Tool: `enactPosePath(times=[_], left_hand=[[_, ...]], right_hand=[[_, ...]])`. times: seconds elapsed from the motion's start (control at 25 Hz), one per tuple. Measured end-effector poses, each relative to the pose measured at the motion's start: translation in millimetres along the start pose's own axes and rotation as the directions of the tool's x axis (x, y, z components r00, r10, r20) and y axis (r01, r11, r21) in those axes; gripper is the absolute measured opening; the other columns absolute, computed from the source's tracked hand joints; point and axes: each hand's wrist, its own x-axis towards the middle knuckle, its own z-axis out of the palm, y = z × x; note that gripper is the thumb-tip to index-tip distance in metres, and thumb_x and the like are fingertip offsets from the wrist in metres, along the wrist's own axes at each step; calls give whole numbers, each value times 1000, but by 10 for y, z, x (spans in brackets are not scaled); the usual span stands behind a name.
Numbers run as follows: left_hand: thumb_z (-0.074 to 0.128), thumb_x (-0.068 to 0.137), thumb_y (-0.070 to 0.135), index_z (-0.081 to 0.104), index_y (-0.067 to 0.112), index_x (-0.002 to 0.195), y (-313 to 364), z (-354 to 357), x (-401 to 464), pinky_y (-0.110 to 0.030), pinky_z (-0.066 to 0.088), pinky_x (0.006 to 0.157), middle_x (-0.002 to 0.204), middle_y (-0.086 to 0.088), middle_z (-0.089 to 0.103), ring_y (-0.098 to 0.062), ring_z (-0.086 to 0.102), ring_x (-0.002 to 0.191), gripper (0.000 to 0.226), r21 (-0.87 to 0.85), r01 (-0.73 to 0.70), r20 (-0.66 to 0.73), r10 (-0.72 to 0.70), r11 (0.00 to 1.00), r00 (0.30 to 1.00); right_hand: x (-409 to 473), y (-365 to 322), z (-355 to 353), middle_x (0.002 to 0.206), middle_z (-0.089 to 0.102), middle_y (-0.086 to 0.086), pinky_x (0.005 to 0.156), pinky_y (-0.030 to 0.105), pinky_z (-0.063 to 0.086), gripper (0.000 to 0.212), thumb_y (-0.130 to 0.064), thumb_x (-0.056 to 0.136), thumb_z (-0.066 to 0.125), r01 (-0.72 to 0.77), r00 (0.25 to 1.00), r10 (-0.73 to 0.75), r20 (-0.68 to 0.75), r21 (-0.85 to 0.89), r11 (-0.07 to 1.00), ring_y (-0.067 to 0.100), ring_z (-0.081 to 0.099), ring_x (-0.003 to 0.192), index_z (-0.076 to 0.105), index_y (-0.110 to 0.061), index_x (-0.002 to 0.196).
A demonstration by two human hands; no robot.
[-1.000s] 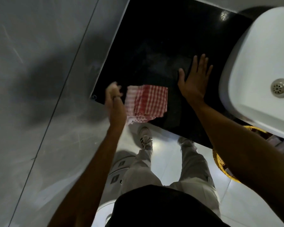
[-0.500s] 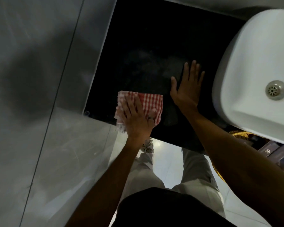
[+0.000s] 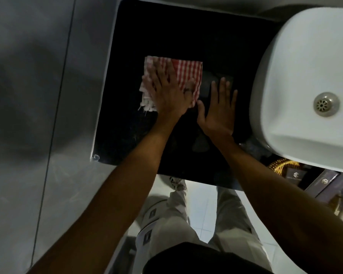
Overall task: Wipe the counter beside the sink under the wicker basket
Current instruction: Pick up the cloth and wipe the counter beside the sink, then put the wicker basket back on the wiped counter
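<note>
A folded red-and-white checked cloth [image 3: 188, 73] lies flat on the black counter [image 3: 166, 36], left of the white sink [image 3: 309, 66]. My left hand [image 3: 166, 91] presses down on the cloth with its fingers spread, covering the cloth's near-left part. My right hand [image 3: 219, 109] rests flat on the bare counter just right of the cloth, palm down, fingers apart, holding nothing. The wicker basket [image 3: 279, 165] shows only as a golden rim below the counter's front edge, under the sink.
A grey tiled wall [image 3: 38, 95] borders the counter on the left. Dark boxes [image 3: 313, 180] sit in the basket area at the lower right. My legs and shoes stand on the white floor [image 3: 200, 206] below the counter's front edge.
My left hand came down onto the cloth and pushed it away from the front edge toward the counter's middle. My right hand stayed flat on the counter.
</note>
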Motion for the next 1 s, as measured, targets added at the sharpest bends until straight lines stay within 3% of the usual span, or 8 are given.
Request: enactPosePath(times=[0.16,0.36,0.52,0.68,0.76,0.84,0.92,1.0], left_hand=[[29,96,74,7,10,166,351,-726,53,-65,-2,128,173,-25,0,-43,-3,161,97,-86,-10,-9,9,996,1000],[28,103,64,10,9,166,-22,-517,-541,-57,-1,131,174,-22,5,-39,1,161,85,-228,-59,-102,37,972,994],[31,108,55,16,11,165,39,-515,-1815,-52,3,132,173,-19,13,-37,5,162,74,-195,-188,-183,153,963,971],[35,108,44,20,10,164,643,-372,-2805,-54,7,132,173,-20,13,-37,5,162,67,-185,-303,-93,290,935,952],[41,107,42,21,9,164,1076,-315,-3011,-53,8,131,172,-21,15,-39,8,161,68,-222,-362,-28,365,905,930],[49,105,42,21,8,164,1487,-255,-3095,-55,16,130,171,-21,20,-40,15,160,74,-220,-416,83,442,882,893],[54,102,34,16,10,165,1778,-208,-3125,-54,33,123,169,-20,28,-42,31,154,78,-213,-394,225,438,894,871],[55,97,19,14,14,165,1900,-222,-3121,-52,46,109,158,-21,44,-44,53,135,80,-269,-244,324,326,932,888]], right_hand=[[-83,-56,-487,171,25,18,131,56,9,74,-51,102,42,-1,988,10,-155,59,998,35,19,161,34,-7,161],[-80,-126,-221,175,11,16,131,53,3,74,-50,108,36,-16,994,11,105,53,998,31,5,164,19,-8,166],[-690,-61,-782,174,13,18,132,53,9,70,-44,107,37,207,978,-207,-6,70,976,34,9,163,22,-8,165],[-1825,863,-1320,172,21,18,133,51,11,61,-37,106,41,368,923,-368,-111,-20,930,33,11,162,34,-11,160],[-2161,1482,-1540,170,26,19,132,53,13,60,-35,104,47,265,957,-271,-100,-70,962,35,15,161,38,-12,157],[-2358,2033,-1722,169,26,21,130,58,17,69,-33,96,58,-16,998,12,-54,-86,996,42,20,159,36,-12,158],[-2497,2434,-1803,170,19,26,124,64,28,82,-30,92,63,-331,943,331,35,0,944,51,24,155,25,-9,162],[-2548,2609,-1798,164,25,32,111,63,45,84,-25,94,64,-540,839,511,187,172,824,56,41,142,18,-7,162]])
